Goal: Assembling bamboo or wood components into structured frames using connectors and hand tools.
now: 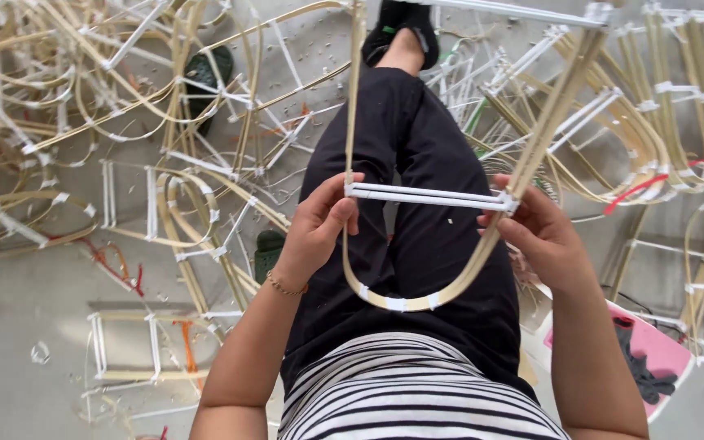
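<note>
Piled cane frames (148, 163) crowd the floor (18, 326) on both sides — open room only above the lap (425, 244).

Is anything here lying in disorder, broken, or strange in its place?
Yes. Bent cane frames lie tangled in heaps on the floor, with small white scraps scattered about. The U-shaped frame held by the left hand and right hand looks intact.
</note>
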